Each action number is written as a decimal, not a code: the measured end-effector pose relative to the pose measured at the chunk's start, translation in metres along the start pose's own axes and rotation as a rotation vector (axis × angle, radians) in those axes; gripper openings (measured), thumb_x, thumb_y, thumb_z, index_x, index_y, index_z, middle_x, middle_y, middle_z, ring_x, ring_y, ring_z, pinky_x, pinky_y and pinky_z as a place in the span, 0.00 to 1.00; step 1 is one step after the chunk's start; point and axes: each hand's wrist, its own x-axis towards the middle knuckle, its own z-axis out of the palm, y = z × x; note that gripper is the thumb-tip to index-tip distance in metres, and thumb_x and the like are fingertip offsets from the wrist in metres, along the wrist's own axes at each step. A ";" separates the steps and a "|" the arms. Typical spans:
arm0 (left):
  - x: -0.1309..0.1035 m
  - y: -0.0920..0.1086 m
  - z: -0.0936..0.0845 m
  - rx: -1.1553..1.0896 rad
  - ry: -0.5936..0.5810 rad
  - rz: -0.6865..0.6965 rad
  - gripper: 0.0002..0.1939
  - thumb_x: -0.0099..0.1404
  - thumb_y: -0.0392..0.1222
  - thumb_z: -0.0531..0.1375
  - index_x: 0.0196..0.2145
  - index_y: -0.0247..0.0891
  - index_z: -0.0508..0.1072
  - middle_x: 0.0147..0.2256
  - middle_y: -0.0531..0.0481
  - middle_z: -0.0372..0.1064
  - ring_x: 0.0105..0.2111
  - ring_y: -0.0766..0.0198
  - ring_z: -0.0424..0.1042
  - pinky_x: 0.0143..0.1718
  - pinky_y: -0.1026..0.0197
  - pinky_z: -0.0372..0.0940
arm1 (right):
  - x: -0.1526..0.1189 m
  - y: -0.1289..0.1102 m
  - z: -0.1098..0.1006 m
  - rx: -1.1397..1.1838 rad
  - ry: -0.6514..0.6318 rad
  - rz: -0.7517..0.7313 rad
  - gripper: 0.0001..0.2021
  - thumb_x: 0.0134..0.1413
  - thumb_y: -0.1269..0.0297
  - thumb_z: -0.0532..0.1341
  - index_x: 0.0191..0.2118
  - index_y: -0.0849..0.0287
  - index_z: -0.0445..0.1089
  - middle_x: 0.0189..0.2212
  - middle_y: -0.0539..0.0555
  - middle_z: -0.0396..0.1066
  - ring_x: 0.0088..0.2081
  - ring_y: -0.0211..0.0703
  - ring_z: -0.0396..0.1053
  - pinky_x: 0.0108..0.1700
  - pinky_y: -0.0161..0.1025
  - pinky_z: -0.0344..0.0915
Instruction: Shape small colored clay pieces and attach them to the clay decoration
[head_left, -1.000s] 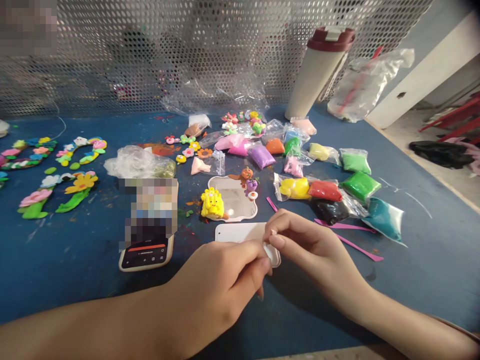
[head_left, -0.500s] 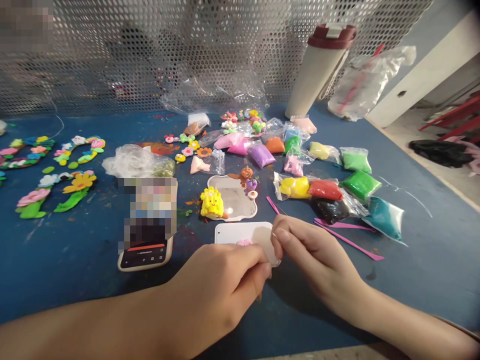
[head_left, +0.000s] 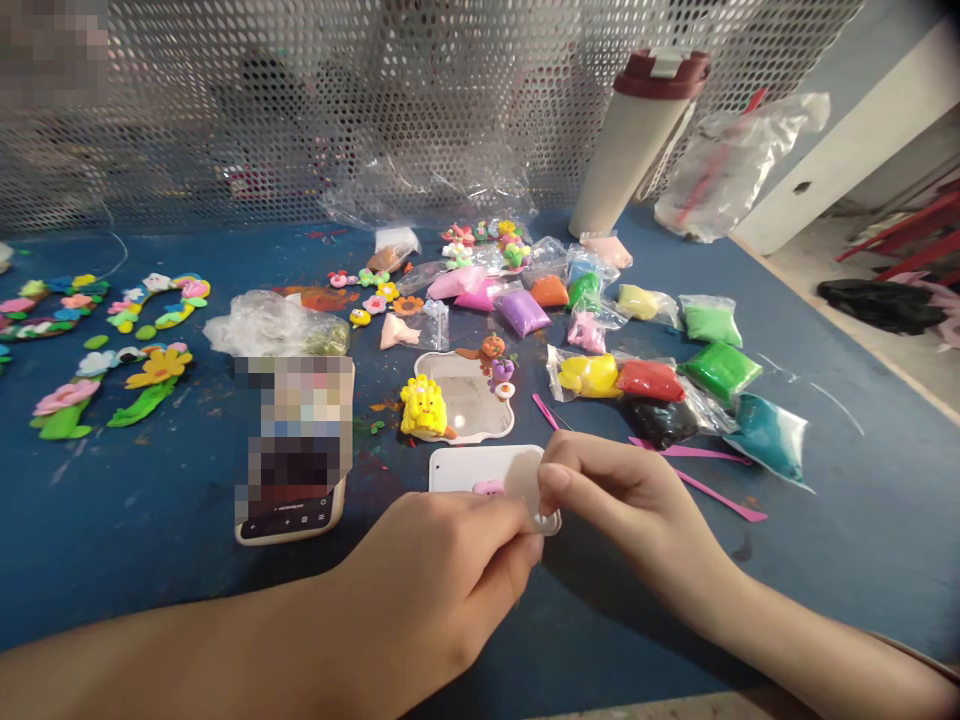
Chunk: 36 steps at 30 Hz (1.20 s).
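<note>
My left hand [head_left: 461, 575] is closed over the near edge of a white rounded plate [head_left: 454, 460], thumb and forefinger pressed together. Close to its fingertips, my right hand [head_left: 619, 505] is pinched too, above the plate's right side. Whatever either hand holds is too small or hidden by the fingers. On the plate lies a small pink clay piece [head_left: 489, 488] with dark dots, partly covered by my left hand. Just behind stands a mirror with a wavy white frame [head_left: 480, 440], decorated with a yellow clay figure [head_left: 424, 405] and small orange, purple and white clay pieces.
A phone [head_left: 341, 500] lies left of my hands. Bags of coloured clay [head_left: 585, 375] spread behind and to the right, beside pink modelling tools [head_left: 720, 495]. Clay-flower pieces [head_left: 157, 368] lie far left. A tumbler [head_left: 630, 150] stands at the back by a perforated metal screen [head_left: 300, 130].
My right hand's fingertips have shifted slightly left, staying pinched. My left hand is nearly still, and a little more of the pink clay piece shows above it.
</note>
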 end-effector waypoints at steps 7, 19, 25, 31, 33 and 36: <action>-0.002 0.001 0.000 0.017 0.028 0.047 0.13 0.70 0.38 0.48 0.28 0.41 0.64 0.25 0.58 0.67 0.26 0.68 0.67 0.29 0.66 0.57 | 0.003 0.000 0.000 -0.013 -0.005 -0.108 0.07 0.60 0.63 0.60 0.31 0.55 0.72 0.29 0.47 0.71 0.32 0.35 0.67 0.37 0.32 0.62; -0.003 -0.001 0.000 0.041 0.013 0.050 0.13 0.71 0.39 0.48 0.28 0.41 0.64 0.26 0.57 0.68 0.27 0.68 0.68 0.30 0.66 0.58 | 0.004 0.001 -0.001 0.216 0.118 0.040 0.06 0.49 0.67 0.69 0.35 0.52 0.75 0.29 0.46 0.77 0.32 0.34 0.74 0.34 0.28 0.69; -0.003 0.000 0.000 0.046 -0.012 0.060 0.12 0.71 0.39 0.48 0.29 0.40 0.64 0.26 0.56 0.69 0.26 0.68 0.68 0.29 0.66 0.58 | 0.003 0.000 0.001 0.328 0.137 0.086 0.04 0.47 0.68 0.70 0.30 0.56 0.74 0.30 0.51 0.79 0.34 0.42 0.77 0.38 0.37 0.74; -0.001 0.000 0.001 0.054 -0.038 0.050 0.12 0.70 0.39 0.49 0.29 0.39 0.65 0.27 0.55 0.70 0.25 0.68 0.68 0.28 0.66 0.57 | 0.003 0.005 -0.003 0.218 0.183 -0.032 0.04 0.49 0.67 0.69 0.27 0.55 0.75 0.32 0.50 0.75 0.37 0.40 0.72 0.37 0.35 0.69; -0.001 -0.001 0.001 0.055 -0.047 0.049 0.12 0.70 0.39 0.49 0.29 0.39 0.65 0.27 0.55 0.70 0.25 0.68 0.68 0.28 0.66 0.57 | 0.004 0.005 -0.003 0.193 0.184 -0.036 0.04 0.49 0.67 0.68 0.27 0.54 0.75 0.29 0.49 0.72 0.33 0.37 0.70 0.34 0.32 0.66; -0.001 0.000 0.000 0.052 -0.063 0.044 0.13 0.70 0.39 0.49 0.28 0.39 0.66 0.27 0.55 0.70 0.25 0.69 0.68 0.28 0.67 0.57 | 0.006 0.004 -0.002 0.193 0.180 0.010 0.06 0.49 0.64 0.68 0.26 0.56 0.73 0.26 0.48 0.70 0.29 0.36 0.67 0.30 0.32 0.63</action>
